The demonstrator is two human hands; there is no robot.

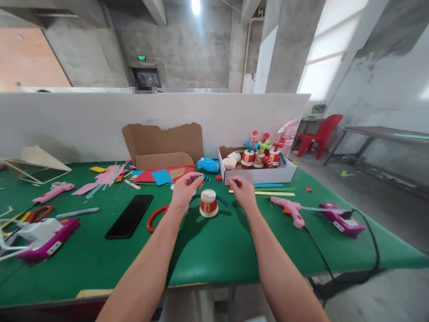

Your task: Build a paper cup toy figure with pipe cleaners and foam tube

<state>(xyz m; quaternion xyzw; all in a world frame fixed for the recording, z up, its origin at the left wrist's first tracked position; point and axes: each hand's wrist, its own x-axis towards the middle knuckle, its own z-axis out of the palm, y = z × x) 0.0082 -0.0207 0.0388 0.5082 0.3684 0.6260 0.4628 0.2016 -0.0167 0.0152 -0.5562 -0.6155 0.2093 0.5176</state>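
Observation:
An upside-down paper cup (208, 204) with a red band stands on the green table, a dark teal folded paper strip (222, 201) sticking out at its right and another at its left. My left hand (185, 191) is raised behind and left of the cup, thumb and fingers pinched. A small teal folded piece (207, 178) shows at its fingertips; whether it is gripped is hard to tell. To the right of the cup my right hand (242, 191) hovers with thumb and index finger pressed together; anything between them is too small to make out. Neither hand touches the cup.
Red-handled scissors (154, 220) and a black phone (129, 216) lie left. A white box (261, 175) of finished cup figures stands behind right. A pink glue gun (290, 210) with a cord lies right, another (53, 193) far left. Coloured paper (161, 176) lies behind.

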